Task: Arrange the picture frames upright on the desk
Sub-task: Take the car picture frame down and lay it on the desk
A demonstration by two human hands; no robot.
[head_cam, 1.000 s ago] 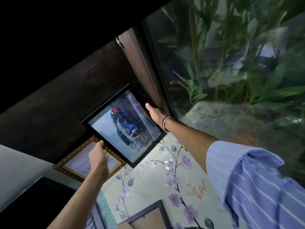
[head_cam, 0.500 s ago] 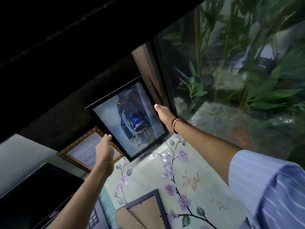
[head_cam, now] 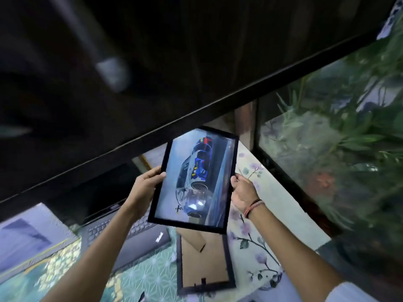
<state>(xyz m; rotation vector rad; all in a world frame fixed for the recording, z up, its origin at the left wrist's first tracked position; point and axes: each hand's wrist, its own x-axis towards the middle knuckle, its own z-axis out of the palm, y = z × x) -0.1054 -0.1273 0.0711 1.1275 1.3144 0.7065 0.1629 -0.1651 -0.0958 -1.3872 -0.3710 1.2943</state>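
A black picture frame with a race-car photo (head_cam: 196,179) is held in the air above the desk, long side up and tilted slightly. My left hand (head_cam: 147,186) grips its left edge and my right hand (head_cam: 242,191) grips its right edge. Below it a second black frame (head_cam: 204,261) lies face down on the desk, its brown cardboard back and stand showing. A gold-edged frame (head_cam: 144,162) peeks out behind the held frame, mostly hidden.
An open laptop (head_cam: 130,234) sits left of the face-down frame. The desk wears a floral mat (head_cam: 261,236) and a green patterned mat (head_cam: 148,280). A dark shelf edge (head_cam: 196,110) hangs overhead. A glass pane with plants (head_cam: 327,149) stands at right.
The car frame came away from the back wall toward me and turned from landscape to portrait. My right hand shifted from behind its far edge to its right side. The view swung upward.
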